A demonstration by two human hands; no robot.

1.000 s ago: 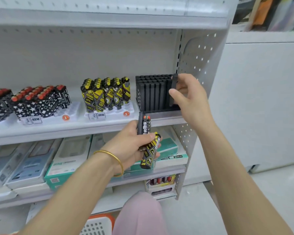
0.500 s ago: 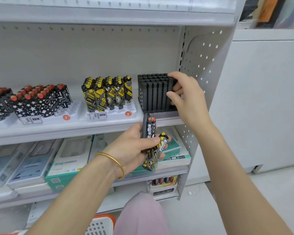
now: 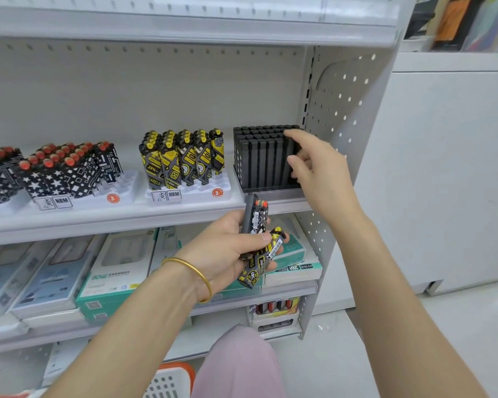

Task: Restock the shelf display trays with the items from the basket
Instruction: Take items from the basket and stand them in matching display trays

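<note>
My left hand (image 3: 222,248) grips a small bundle of slim packs below the shelf edge: a plain black one, a black-and-white one with a red cap (image 3: 256,222) and a yellow-and-black one (image 3: 258,267). At the right end of the middle shelf stands a full block of plain black packs (image 3: 259,159). My right hand (image 3: 319,173) is at its right front corner, index finger on top of the packs and thumb against their front. Left of that block stand the yellow-and-black packs (image 3: 184,159) in a white display tray (image 3: 223,189).
Red-capped black-and-white packs (image 3: 69,168) fill trays further left. Boxed goods (image 3: 118,271) lie on the shelf below. A perforated side panel (image 3: 342,110) closes the shelf on the right. An orange-and-white basket (image 3: 170,380) sits on the floor by a pink-clad knee (image 3: 239,363).
My right hand set a black pack into the right end of the black block and its fingers have loosened, now only touching the packs. My left hand kept its bundle almost still.
</note>
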